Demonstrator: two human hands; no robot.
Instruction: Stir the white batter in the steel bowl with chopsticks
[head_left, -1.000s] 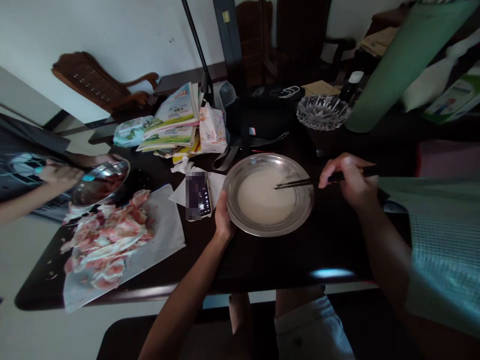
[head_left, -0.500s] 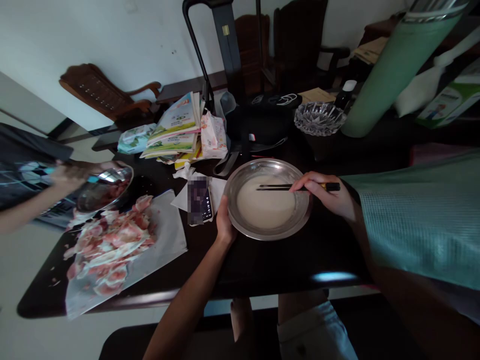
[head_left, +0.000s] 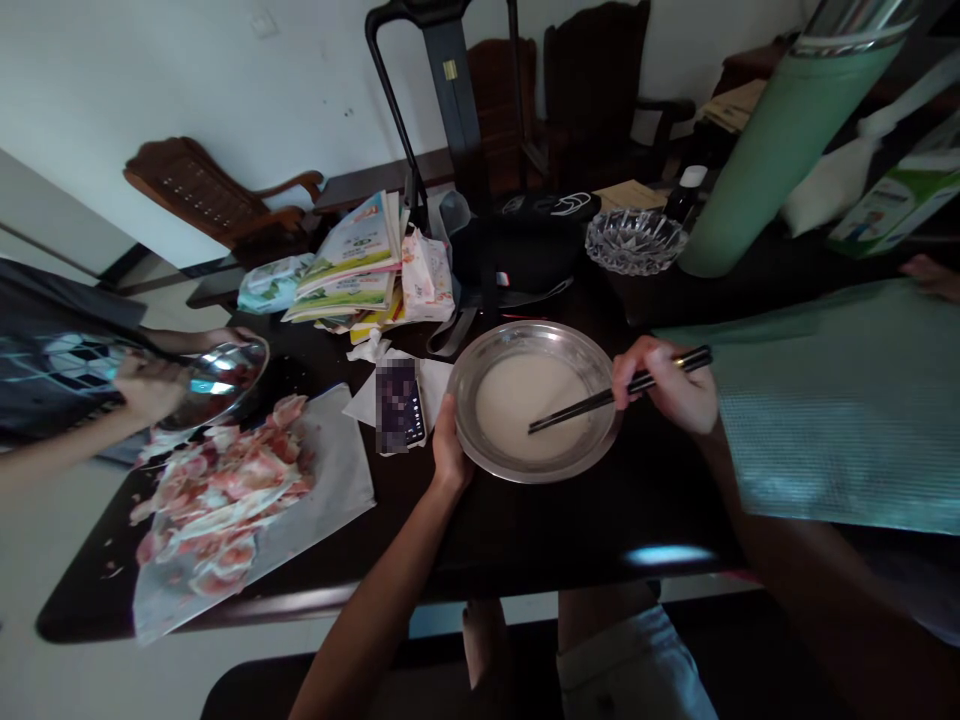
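Note:
A round metal bowl [head_left: 480, 452] holding pale batter sits on the dark table [head_left: 570, 520] in front of me. My left hand [head_left: 448, 448] grips the bowl's left rim. My right hand [head_left: 661, 382] is closed on a pair of dark chopsticks [head_left: 592, 403], whose tips dip into the batter toward the bowl's lower middle. A phone [head_left: 399, 405] lies on white paper just left of the bowl.
At the left, another person's hands [head_left: 150, 385] hold a second metal bowl [head_left: 225, 372] above sliced pink meat [head_left: 217, 490] on a white sheet. Books [head_left: 352, 260], a tissue pack [head_left: 427, 275], a glass ashtray [head_left: 634, 240] and a green bottle [head_left: 780, 140] stand behind.
The chopsticks swung round in the batter, from pointing left across the bowl's middle to angling down-left. My right hand moved with them; my left hand stayed on the rim.

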